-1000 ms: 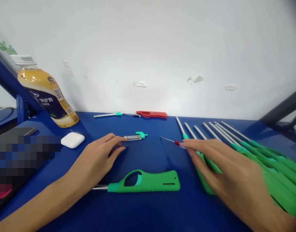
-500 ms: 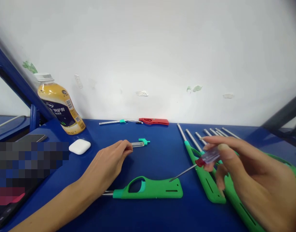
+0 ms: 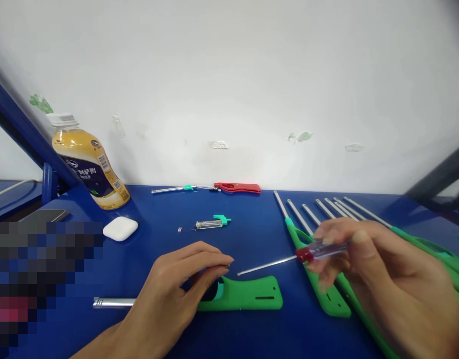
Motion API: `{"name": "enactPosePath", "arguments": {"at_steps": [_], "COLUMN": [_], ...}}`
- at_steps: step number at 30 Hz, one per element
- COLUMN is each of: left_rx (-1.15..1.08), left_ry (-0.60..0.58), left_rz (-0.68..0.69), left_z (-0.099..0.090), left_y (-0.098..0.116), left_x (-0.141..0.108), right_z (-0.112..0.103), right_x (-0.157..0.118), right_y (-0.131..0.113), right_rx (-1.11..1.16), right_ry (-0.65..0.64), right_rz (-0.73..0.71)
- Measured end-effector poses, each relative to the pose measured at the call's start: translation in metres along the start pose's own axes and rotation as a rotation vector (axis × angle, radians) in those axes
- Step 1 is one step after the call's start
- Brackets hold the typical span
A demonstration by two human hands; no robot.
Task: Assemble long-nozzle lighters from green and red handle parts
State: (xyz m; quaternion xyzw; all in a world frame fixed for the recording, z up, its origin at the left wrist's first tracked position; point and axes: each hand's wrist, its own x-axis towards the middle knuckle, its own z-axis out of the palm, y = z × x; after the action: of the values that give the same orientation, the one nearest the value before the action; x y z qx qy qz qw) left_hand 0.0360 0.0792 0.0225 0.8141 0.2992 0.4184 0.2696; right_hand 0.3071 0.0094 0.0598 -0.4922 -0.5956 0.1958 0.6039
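My right hand (image 3: 386, 279) is closed around the clear and red handle of a screwdriver (image 3: 267, 265), whose metal shaft points left. My left hand (image 3: 184, 294) pinches thumb and index finger together just left of the screwdriver tip; a tiny dark speck shows at the fingertips, too small to name. Beneath that hand lies a green lighter (image 3: 248, 294), its handle partly covered and its metal tube reaching out to the left. Farther back on the blue table rests a clear part with a teal end (image 3: 210, 224), with a tiny pinkish piece (image 3: 179, 230) to its left.
Several green lighters (image 3: 323, 289) lie at the right, partly behind my right hand. A red lighter handle (image 3: 239, 188) and a metal tube (image 3: 173, 189) lie by the wall. At the left are a yellow bottle (image 3: 91, 169), a white case (image 3: 120, 229) and a dark phone (image 3: 46, 215).
My left hand has left the clear part and moved down and right, over the green lighter. The screwdriver tip has swung left, off the green handle. The tiny pinkish piece is now uncovered.
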Motion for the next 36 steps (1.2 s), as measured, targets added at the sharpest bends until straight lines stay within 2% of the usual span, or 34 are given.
{"name": "enactPosePath", "arguments": {"at_steps": [8, 14, 19, 23, 29, 32, 36], "left_rx": [-0.055, -0.050, -0.015, 0.030, 0.055, 0.082, 0.123], "left_ry": [-0.016, -0.016, 0.029, -0.034, -0.061, -0.040, -0.034], "left_rz": [-0.055, -0.022, 0.025, 0.063, 0.170, 0.229, 0.213], "left_z": [0.002, 0.004, 0.007, 0.011, 0.035, 0.050, 0.062], "left_y": [0.014, 0.013, 0.013, 0.017, 0.023, 0.023, 0.025], "left_x": [0.003, 0.000, -0.006, -0.009, -0.001, 0.007, 0.012], "right_z": [0.006, 0.001, -0.005, 0.004, 0.008, 0.002, -0.001], "right_x": [0.002, 0.000, -0.009, -0.016, -0.022, -0.020, -0.014], "right_y": [-0.007, -0.003, 0.001, -0.002, -0.004, -0.003, 0.000], "right_rx": [-0.034, -0.046, -0.193, -0.201, -0.111, -0.081, -0.115], "right_ry": [-0.006, -0.051, -0.076, -0.047, -0.020, -0.088, -0.186], "right_rz": [-0.029, -0.075, -0.213, -0.214, -0.269, -0.322, -0.370]}}
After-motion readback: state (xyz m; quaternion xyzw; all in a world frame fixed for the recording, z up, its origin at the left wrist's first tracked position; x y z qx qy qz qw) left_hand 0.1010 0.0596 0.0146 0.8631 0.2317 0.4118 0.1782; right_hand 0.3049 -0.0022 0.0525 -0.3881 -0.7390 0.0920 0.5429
